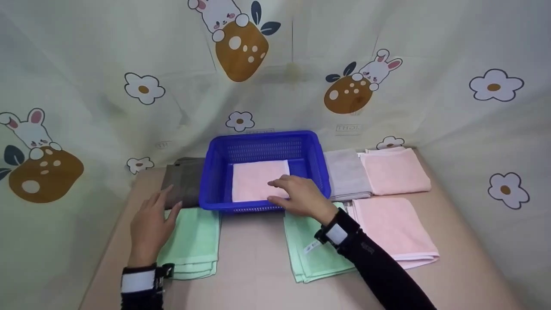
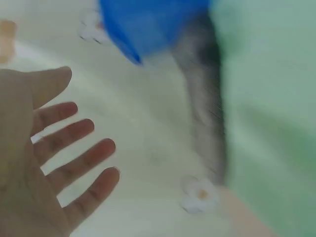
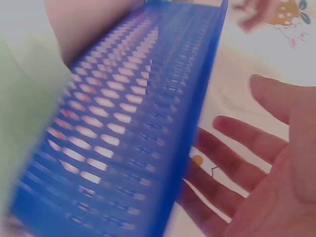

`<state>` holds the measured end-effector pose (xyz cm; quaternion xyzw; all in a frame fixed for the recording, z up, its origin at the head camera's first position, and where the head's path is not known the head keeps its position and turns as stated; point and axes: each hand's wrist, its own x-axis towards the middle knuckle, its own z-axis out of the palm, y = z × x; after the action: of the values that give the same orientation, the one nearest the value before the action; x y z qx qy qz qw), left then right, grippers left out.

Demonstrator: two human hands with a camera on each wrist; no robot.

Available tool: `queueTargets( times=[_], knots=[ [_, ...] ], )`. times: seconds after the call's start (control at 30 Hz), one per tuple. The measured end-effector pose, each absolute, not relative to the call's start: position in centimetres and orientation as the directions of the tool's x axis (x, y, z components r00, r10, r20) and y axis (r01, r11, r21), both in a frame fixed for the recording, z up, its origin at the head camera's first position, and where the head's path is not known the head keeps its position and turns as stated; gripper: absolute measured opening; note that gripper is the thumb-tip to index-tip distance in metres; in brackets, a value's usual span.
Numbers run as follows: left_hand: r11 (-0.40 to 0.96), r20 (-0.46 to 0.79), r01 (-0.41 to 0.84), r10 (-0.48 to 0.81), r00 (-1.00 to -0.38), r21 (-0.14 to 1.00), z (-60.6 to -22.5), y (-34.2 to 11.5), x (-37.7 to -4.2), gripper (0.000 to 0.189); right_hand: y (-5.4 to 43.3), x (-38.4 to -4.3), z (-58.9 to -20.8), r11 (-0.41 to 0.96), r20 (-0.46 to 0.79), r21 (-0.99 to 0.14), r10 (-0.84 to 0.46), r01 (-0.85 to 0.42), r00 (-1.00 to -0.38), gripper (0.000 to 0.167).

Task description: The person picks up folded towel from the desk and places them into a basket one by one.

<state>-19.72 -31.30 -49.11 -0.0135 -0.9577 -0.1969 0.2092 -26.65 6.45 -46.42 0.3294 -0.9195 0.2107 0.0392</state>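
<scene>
A folded pink towel (image 1: 254,181) lies flat in the blue plastic basket (image 1: 264,206) at the back middle of the table. My right hand (image 1: 303,196) is over the basket's front right rim, fingers loosely bent and holding nothing; in the right wrist view its spread fingers (image 3: 242,148) show beside the perforated basket wall. At the left, my left hand (image 1: 150,226) hovers by a folded green towel (image 1: 196,241) and a dark grey towel (image 1: 185,181), fingers apart and nothing held. The left wrist view shows the same hand (image 2: 59,148) with spread fingers.
Right of the basket lie a light grey folded towel (image 1: 348,174) and a pink one (image 1: 396,170). Nearer the front are another pink towel (image 1: 396,228) and a second green towel (image 1: 310,241), partly under my right forearm. A printed curtain (image 1: 301,99) hangs behind the tan table (image 1: 249,258).
</scene>
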Motion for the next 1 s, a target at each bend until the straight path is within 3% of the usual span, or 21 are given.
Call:
queueTargets(
  times=[0.17, 0.33, 0.53, 0.8, 1.0],
  knots=[
    [0.914, 0.156, -0.078, -0.152, -0.976, 0.397, -51.8, -34.1, -17.8, 0.06, 6.9, -25.3, -48.8, 0.695, 0.294, -0.344, -0.559, -0.632, -0.775, 0.043],
    [0.894, -0.043, -0.165, -0.161, -0.986, 0.418, -53.8, -36.0, -17.2, 0.069, 6.6, -24.7, -50.5, 0.713, 0.327, -0.295, -0.55, -0.636, -0.769, 0.035],
    [0.845, -0.143, -0.2, -0.148, -0.979, 0.496, -54.4, -36.9, -17.6, 0.071, 6.4, -24.8, -51.0, 0.755, 0.382, -0.226, -0.513, -0.616, -0.769, 0.032],
    [0.812, -0.244, -0.259, -0.149, -0.958, 0.523, -53.6, -38.3, -17.4, 0.056, 6.3, -25.1, -51.2, 0.761, 0.386, -0.214, -0.51, -0.612, -0.769, 0.034],
    [0.8, -0.266, -0.236, -0.099, -0.959, 0.552, -53.4, -38.2, -17.1, 0.03, 6.3, -25.1, -51.1, 0.762, 0.403, -0.197, -0.511, -0.617, -0.759, 0.033]
  ],
)
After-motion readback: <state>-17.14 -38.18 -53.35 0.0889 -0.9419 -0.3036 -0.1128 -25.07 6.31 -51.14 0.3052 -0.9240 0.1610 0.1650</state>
